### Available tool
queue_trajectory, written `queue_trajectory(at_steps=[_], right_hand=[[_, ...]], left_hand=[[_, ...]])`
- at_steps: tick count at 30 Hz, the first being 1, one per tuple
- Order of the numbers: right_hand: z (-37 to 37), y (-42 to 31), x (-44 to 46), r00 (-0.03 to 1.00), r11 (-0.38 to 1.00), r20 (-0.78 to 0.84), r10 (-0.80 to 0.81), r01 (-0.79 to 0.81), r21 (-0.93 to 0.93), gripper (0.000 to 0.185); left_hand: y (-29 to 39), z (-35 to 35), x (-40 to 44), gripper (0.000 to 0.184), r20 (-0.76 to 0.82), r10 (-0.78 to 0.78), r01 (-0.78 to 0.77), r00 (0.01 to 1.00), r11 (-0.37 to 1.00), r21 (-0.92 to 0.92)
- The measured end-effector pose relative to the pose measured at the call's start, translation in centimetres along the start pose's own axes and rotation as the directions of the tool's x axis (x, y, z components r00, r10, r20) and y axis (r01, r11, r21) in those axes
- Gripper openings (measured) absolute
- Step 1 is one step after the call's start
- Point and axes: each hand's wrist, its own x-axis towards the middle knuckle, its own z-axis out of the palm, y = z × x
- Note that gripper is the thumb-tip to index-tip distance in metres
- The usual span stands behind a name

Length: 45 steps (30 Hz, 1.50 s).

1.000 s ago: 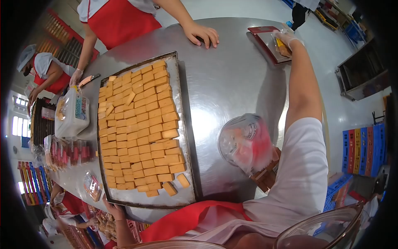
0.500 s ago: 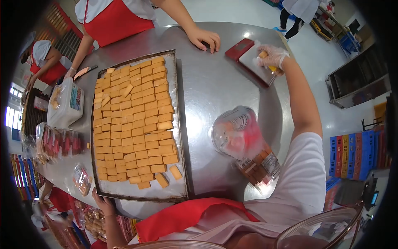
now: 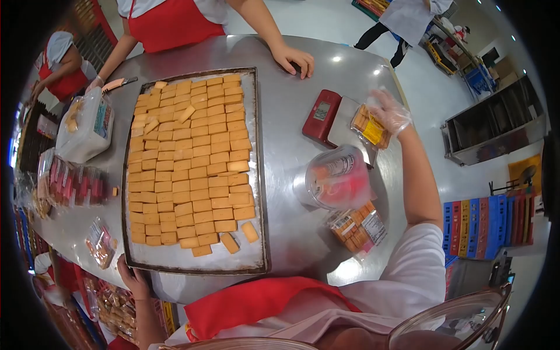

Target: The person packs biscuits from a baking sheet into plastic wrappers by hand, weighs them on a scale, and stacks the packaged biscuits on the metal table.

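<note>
My right hand (image 3: 392,114), in a clear glove, has its fingers apart at the upper right side of a packet of biscuits (image 3: 368,128) with a yellow label. The packet lies on the plate of a red scale (image 3: 322,116). My left hand (image 3: 134,281) is at the lower left corner of a metal tray (image 3: 263,221), fingers stretched out. Rows of rectangular biscuits (image 3: 192,169) cover much of the tray. A clear plastic tub (image 3: 335,178) with red contents stands right of it, and another biscuit packet (image 3: 357,228) lies just below the tub.
Across the table (image 3: 291,70), a person in a red apron (image 3: 169,26) rests one hand (image 3: 294,60) on the top. A white tub (image 3: 87,128), a knife (image 3: 119,84), pink packets (image 3: 76,184) and a small packet (image 3: 100,242) lie left. Stacked crates (image 3: 475,227) stand right.
The scale now shows farther left and lower, its display visible. My right hand's fingers have spread, and the packet lies on the plate. My left hand stays by the tray corner.
</note>
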Motion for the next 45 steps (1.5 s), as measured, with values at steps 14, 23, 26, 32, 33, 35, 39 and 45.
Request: queue_trajectory(at_steps=[14, 23, 26, 32, 33, 35, 39, 45], right_hand=[[-1.7, -0.5, -6.3, 0.898, 0.884, -0.117, 0.424, -0.439, -0.162, 0.063], [6.4, 13.2, -14.3, 0.616, 0.419, -0.253, 0.746, -0.138, 0.897, 0.033], [5.6, 10.8, -14.7, 0.618, 0.293, -0.214, 0.757, -0.029, 0.956, 0.03], [5.3, 11.4, -15.3, 0.616, 0.172, -0.127, 0.778, -0.014, 0.985, 0.033], [5.3, 11.2, -15.3, 0.625, 0.167, -0.12, 0.771, -0.017, 0.986, 0.034], [5.0, 10.7, -15.1, 0.614, 0.145, -0.096, 0.784, -0.03, 0.989, 0.031], [5.0, 10.7, -15.0, 0.65, 0.173, -0.073, 0.757, -0.092, 0.981, 0.034], [2.0, 8.1, -13.0, 0.771, 0.184, 0.341, 0.538, -0.503, 0.845, 0.065]], left_hand=[[-2.5, 0.6, -0.8, 0.038, -0.018, -0.149, 0.135, 0.989, 0.936, -0.325], [-2.5, -0.2, -0.7, 0.03, -0.005, -0.207, 0.184, 0.978, 0.882, -0.435], [-2.2, -0.3, -0.5, 0.03, -0.026, -0.201, 0.175, 0.979, 0.901, -0.397], [-2.4, -0.4, -0.5, 0.032, -0.016, -0.179, 0.162, 0.984, 0.92, -0.356], [-2.6, -0.4, -0.5, 0.032, -0.013, -0.183, 0.166, 0.983, 0.917, -0.363], [-3.1, -0.2, -0.6, 0.032, -0.007, -0.191, 0.174, 0.982, 0.91, -0.376], [-3.1, -0.3, -0.7, 0.033, 0.012, -0.217, 0.204, 0.976, 0.892, -0.403], [-3.0, 0.1, -0.8, 0.035, -0.016, -0.184, 0.159, 0.983, 0.89, -0.427]])
